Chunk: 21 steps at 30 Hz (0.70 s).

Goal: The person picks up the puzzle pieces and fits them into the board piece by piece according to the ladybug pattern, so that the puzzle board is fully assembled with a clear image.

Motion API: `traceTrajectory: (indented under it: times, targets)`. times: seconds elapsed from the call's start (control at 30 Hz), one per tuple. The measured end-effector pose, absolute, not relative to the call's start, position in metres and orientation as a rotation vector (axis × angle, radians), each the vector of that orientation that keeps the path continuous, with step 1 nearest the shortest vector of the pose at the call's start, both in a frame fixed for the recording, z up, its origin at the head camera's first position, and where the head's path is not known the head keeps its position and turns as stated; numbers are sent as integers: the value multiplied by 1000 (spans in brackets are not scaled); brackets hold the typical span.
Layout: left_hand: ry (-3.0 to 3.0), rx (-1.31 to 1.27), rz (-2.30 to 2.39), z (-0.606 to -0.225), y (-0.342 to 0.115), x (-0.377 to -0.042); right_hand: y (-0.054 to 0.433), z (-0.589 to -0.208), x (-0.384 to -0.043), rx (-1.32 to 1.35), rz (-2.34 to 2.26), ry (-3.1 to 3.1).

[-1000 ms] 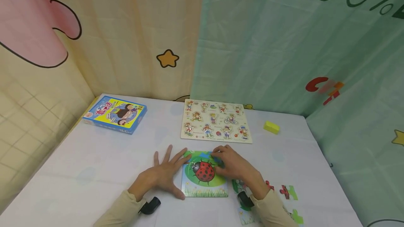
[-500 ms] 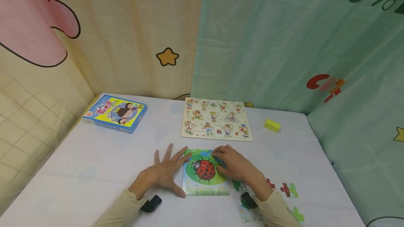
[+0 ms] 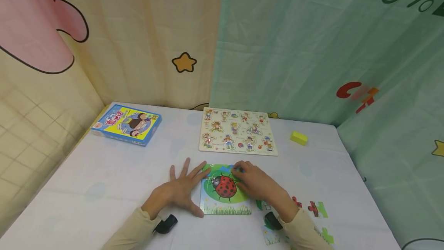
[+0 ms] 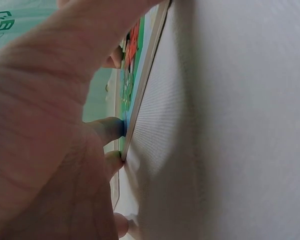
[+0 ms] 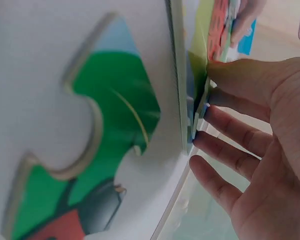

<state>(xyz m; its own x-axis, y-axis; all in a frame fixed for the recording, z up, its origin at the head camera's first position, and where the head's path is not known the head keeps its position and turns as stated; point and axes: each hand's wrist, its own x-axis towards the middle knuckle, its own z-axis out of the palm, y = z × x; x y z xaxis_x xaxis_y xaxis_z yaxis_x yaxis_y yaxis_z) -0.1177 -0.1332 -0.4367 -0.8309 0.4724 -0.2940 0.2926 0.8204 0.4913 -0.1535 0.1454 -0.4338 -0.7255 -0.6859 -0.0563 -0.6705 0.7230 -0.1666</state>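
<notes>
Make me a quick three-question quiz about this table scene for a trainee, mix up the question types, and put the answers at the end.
1. Short answer: Which insect is pictured on the jigsaw puzzle between the left hand and the right hand?
2. True or false: In the head view, the yellow block lies to the right of the cream puzzle board.
3. Fill in the blank: Loose jigsaw pieces lie on the white-covered table, nearer to the person's ____ hand.

Key:
1. A ladybug.
2. True.
3. Right.
</notes>
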Motion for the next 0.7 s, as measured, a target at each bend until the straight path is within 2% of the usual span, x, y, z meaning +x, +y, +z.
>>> traceTrajectory:
  times: [0.43, 0.7]
  targets:
    - [2602, 581, 609, -437, -134, -116, 132, -441, -128, -1232, 487, 2981]
    - [2606, 573, 593, -437, -132, -117, 127, -443, -122, -1196, 697, 2983]
